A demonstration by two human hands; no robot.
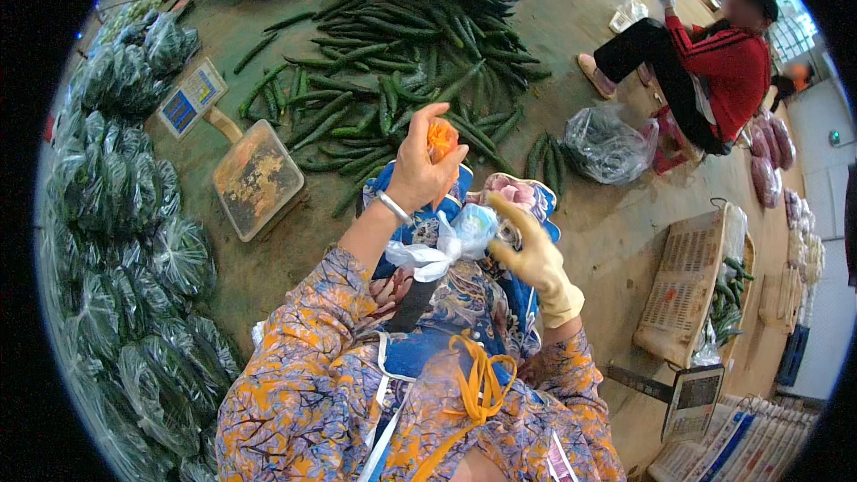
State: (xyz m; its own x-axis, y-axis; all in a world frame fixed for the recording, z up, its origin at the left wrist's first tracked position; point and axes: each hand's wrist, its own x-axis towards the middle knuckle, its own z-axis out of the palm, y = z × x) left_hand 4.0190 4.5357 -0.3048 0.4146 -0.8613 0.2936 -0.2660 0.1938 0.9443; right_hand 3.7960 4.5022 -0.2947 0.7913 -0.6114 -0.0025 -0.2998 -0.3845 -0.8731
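Note:
My bare left hand (423, 159), with a pale bracelet at the wrist, is closed round a crumpled orange thing (440, 137) above my lap. Its kind is hard to make out. My right hand (534, 254) wears a cream-yellow glove. Thumb and fingers are apart, with nothing visible between them. Beside those fingers, a knotted white and light-blue plastic bag (470, 230) rests on my lap. Beyond my knees a loose pile of long green cucumbers (393, 27) covers part of the floor.
To the left stands a scale (258, 180) with a stained platform; bagged cucumbers (161, 384) are stacked along that side. On the right are a clear plastic bag (607, 145), a seated person in a red jacket (728, 71), a crate (683, 281) holding cucumbers and a dark-screened device (693, 402).

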